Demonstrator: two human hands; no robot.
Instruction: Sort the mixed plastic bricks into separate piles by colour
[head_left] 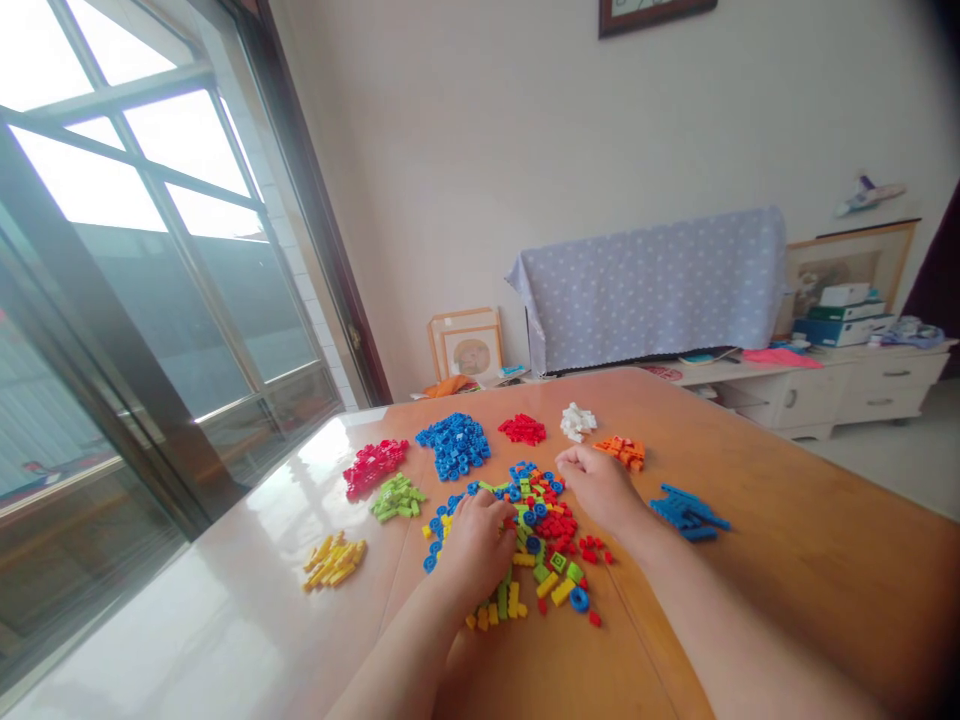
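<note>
A mixed pile of red, yellow, green and blue toy pieces (555, 525) lies on the wooden table (787, 540). Over the pile's left part is my left hand (480, 540), fingers curled down among the pieces; what they hold, if anything, is hidden. My right hand (596, 485) is at the pile's upper right, near the orange pieces (626, 453), its fingers pressed together; anything between them is too small to make out. Behind the pile sit a blue heap (454, 445), red pieces (523, 429) and white pieces (577, 421).
Dark pink pieces (375, 468), light green pieces (397, 497) and yellow sticks (334, 560) lie to the left. Long blue pieces (688, 512) are at the right, beside my right forearm. Beyond the table stands a white cabinet (810, 395).
</note>
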